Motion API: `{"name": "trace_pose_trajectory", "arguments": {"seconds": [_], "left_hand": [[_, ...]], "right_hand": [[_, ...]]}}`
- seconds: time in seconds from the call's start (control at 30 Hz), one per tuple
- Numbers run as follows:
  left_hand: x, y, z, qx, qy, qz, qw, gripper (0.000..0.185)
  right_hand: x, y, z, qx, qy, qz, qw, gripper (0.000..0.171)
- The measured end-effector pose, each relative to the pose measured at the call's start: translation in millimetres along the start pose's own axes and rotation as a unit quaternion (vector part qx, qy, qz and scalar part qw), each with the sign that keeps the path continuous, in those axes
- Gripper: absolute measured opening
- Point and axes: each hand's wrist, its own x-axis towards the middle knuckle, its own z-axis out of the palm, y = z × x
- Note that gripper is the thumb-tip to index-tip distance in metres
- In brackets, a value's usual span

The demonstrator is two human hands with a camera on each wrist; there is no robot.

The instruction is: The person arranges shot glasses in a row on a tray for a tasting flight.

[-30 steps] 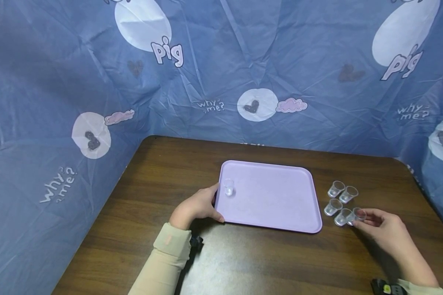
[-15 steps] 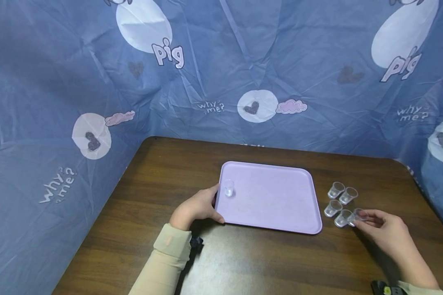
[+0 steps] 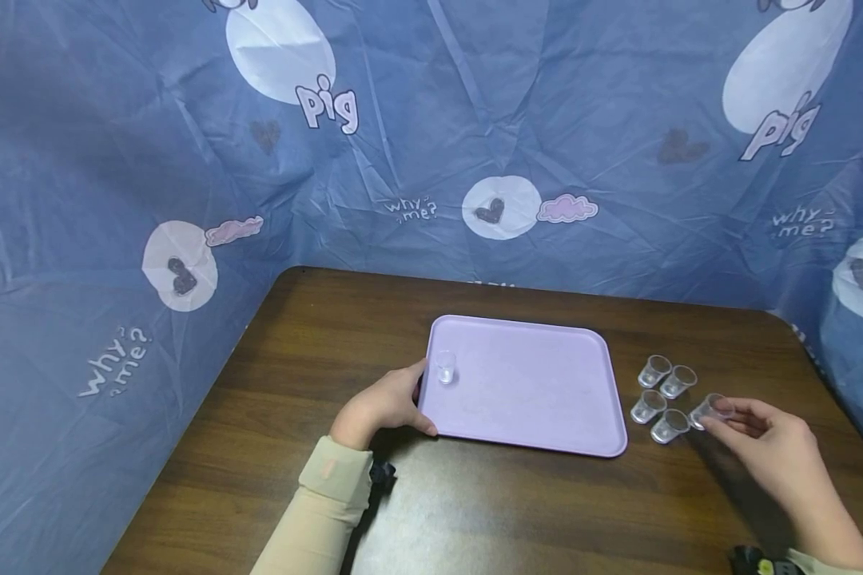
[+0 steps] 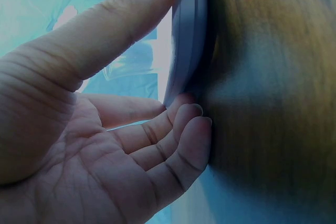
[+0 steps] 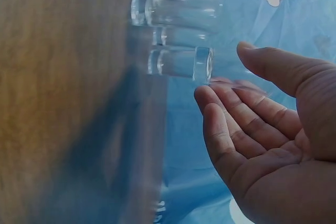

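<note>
The left hand (image 3: pixel 381 403) gripped the near-left edge of the lilac tray (image 3: pixel 539 415), thumb on the rim and fingers curled beneath, and one clear cup (image 3: pixel 445 366) already stood on the tray by that edge. Four cups (image 3: pixel 660 396) waited on the table (image 3: pixel 316 335) just right of the tray. The right hand (image 3: pixel 765 443) pinched a fifth cup (image 3: pixel 710 410) lifted beside them, so most of the cups appeared left to move.

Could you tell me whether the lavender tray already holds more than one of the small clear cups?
No, the head view shows only one clear cup on the lavender tray, near its left edge; the other cups stand on the table beside it.
</note>
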Motion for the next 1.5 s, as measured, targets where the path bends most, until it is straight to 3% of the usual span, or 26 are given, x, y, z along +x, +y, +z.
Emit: {"name": "trace_pose_trajectory", "arguments": {"seconds": [0.23,0.67,1.5], "left_hand": [[0.8,0.5,0.4,-0.009,0.0,-0.008,0.9999,0.106],[2.3,-0.9,1.2,-0.009,-0.002,-0.006,0.9999,0.104],[0.9,1.9,0.9,-0.008,0.0,-0.018,0.9998,0.108]], "right_hand": [[2.4,-9.3,-3.1,0.009,0.016,-0.029,0.999,0.032],[7.5,-32.0,-2.3,-0.002,0.007,-0.033,0.999,0.034],[19.6,-86.0,37.4,0.057,-0.053,-0.071,0.994,0.031]]}}
